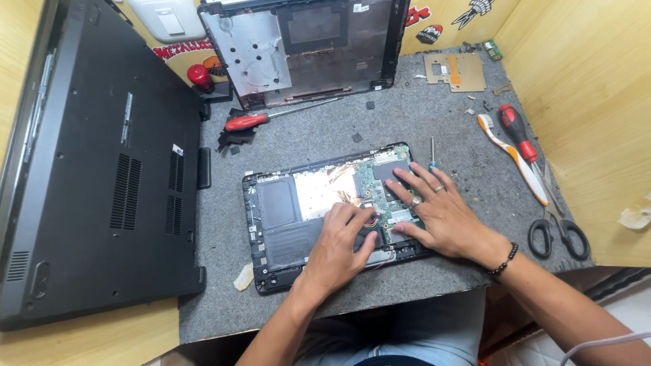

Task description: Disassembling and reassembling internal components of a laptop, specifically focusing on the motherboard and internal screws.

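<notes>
the open laptop (319, 217) lies in the middle of the frame on a grey mat (434, 122), its near edge close to the mat's front edge. bare mat shows above it and to its right. a big black laptop (102, 169) fills the left side and almost touches the small one's corner. a wood wall (583, 102) closes the right side.

the left hand (339, 247) rests on the lower middle of the open laptop, fingers bent and pressed on the coloured wires (371, 221); i cannot tell if it pinches them. the right hand (434, 210) lies flat on the green board (369, 179), fingers spread, holding nothing.

the hands hide the right part of the board. the black shell (305, 47) at the top is cut off by the frame.

i count two red screwdrivers (247, 122), one small one, one toothbrush (512, 159), one pair of scissors (559, 227).
</notes>
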